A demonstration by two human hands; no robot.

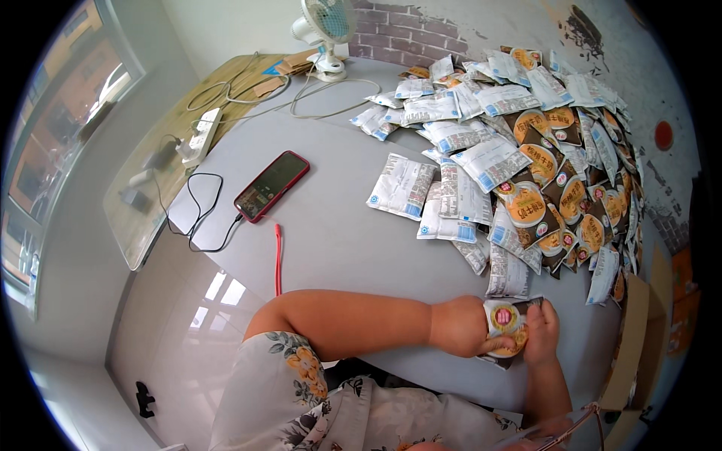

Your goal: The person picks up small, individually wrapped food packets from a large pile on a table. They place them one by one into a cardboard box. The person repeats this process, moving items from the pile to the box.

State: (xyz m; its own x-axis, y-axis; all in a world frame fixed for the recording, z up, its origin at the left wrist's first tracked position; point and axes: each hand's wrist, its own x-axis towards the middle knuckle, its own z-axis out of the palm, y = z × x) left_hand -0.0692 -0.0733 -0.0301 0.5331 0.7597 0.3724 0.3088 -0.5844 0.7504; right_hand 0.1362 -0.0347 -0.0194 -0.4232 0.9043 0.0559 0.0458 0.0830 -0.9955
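Observation:
At the table's near edge, right of the middle, both my hands hold a sachet (505,317) with a brown, white and orange printed front; more than one may be stacked there, which I cannot tell. My left hand (460,326) grips its left side, thumb across the front. Around its right edge my right hand (543,329) is closed, hiding part of it. Just beyond lies a large heap of similar sachets (526,207), some white backs up, others brown fronts up. One white-backed sachet (401,186) rests at the heap's left edge.
A phone (271,186) in a red case lies on the grey table (331,248), with a black cable attached. A red strap (278,259), a white power strip (201,137) and a clip fan (328,37) are farther left. A cardboard box (635,338) stands at the right.

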